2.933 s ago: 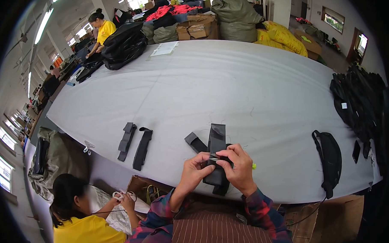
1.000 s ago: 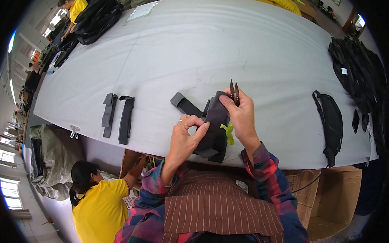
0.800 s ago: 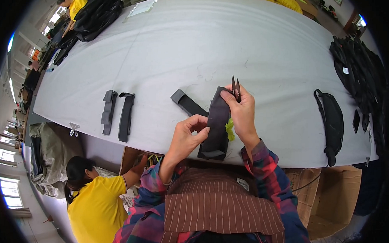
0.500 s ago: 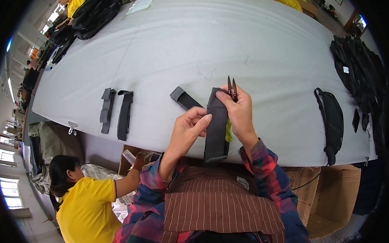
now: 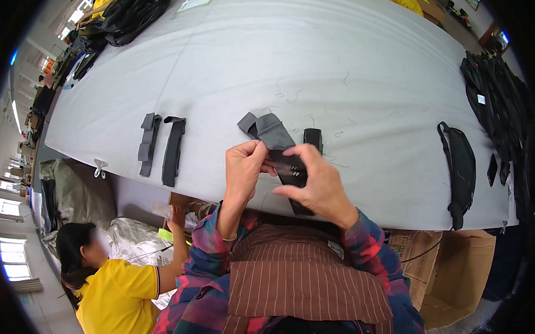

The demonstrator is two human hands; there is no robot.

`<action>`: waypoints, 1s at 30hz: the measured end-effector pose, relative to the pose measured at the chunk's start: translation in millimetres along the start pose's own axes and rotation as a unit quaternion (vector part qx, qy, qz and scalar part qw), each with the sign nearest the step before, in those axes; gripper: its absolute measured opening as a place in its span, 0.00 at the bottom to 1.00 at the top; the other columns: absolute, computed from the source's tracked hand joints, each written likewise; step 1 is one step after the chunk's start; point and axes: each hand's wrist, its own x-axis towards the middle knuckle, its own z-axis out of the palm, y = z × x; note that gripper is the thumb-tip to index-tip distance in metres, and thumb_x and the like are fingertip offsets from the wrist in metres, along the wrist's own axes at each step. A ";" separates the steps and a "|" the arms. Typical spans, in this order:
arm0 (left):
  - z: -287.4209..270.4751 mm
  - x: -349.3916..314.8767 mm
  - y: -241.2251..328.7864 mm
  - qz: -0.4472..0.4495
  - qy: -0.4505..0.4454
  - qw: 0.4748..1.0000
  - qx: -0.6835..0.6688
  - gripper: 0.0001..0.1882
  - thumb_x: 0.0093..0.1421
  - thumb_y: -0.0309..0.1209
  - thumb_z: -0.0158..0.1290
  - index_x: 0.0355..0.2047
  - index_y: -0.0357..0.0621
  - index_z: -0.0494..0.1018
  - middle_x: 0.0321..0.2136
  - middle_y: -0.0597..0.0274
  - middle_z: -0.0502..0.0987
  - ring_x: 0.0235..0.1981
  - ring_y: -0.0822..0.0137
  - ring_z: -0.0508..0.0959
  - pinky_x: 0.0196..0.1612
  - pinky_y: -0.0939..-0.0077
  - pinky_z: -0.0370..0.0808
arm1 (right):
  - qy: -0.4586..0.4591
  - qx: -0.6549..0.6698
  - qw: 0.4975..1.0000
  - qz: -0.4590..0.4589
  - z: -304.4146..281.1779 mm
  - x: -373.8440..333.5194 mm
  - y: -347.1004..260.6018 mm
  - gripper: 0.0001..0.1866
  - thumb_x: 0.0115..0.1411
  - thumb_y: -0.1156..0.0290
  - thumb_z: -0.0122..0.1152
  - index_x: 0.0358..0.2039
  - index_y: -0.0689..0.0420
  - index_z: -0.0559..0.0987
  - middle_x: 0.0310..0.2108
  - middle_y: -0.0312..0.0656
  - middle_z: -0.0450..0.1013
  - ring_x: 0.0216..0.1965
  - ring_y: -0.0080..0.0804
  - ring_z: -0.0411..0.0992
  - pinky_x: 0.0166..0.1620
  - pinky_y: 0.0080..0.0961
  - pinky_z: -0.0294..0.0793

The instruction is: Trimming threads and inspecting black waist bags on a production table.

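My left hand (image 5: 244, 168) pinches the edge of a dark grey fabric strip (image 5: 274, 133), which is folded at its top end and hangs toward the table's near edge. My right hand (image 5: 318, 186) is closed round small black thread snips (image 5: 294, 171), held across the strip beside my left fingertips. The snips are dark and blurred, so their blades barely stand out. Partly behind the strip lies another grey fabric piece (image 5: 247, 122). A short black piece (image 5: 313, 138) rests just beyond my right hand.
Two dark fabric strips (image 5: 148, 144) lie side by side at the left. Loose threads are scattered beyond my hands. A black pouch (image 5: 460, 172) and a pile of black straps (image 5: 501, 117) sit at right. A cardboard box (image 5: 460, 272) stands below; a co-worker (image 5: 116, 296) is at left.
The snips have turned from pointing up to lying across the strip as my right hand came down and left. The strip's top has tilted left, and a short black piece is now visible.
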 end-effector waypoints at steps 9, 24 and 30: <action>-9.0 -3.1 -3.9 0.022 -0.065 0.997 0.046 0.22 0.61 0.35 0.54 0.51 0.35 0.67 0.38 0.61 0.74 0.37 0.75 0.73 0.37 0.82 0.71 | 0.001 0.404 0.902 0.152 -4.0 2.8 13.4 0.21 0.53 0.76 0.59 0.48 0.58 0.68 0.36 0.34 0.70 0.35 0.16 0.66 0.41 0.14 0.66; -0.4 -9.0 -1.8 -0.114 -0.109 0.964 -0.215 0.15 0.57 0.27 0.53 0.45 0.38 0.68 0.36 0.61 0.76 0.33 0.72 0.75 0.39 0.76 0.74 | 0.008 0.408 0.904 0.126 5.2 2.3 17.4 0.09 0.55 0.71 0.65 0.28 0.60 0.74 0.22 0.27 0.68 0.24 0.11 0.62 0.28 0.11 0.62; -2.6 -10.0 -2.2 -0.075 -0.136 0.976 -0.152 0.18 0.54 0.27 0.55 0.44 0.36 0.66 0.33 0.61 0.75 0.29 0.73 0.74 0.33 0.78 0.72 | 0.018 0.371 0.919 0.132 7.9 1.6 12.3 0.05 0.56 0.76 0.61 0.31 0.63 0.75 0.28 0.33 0.76 0.30 0.15 0.70 0.35 0.15 0.70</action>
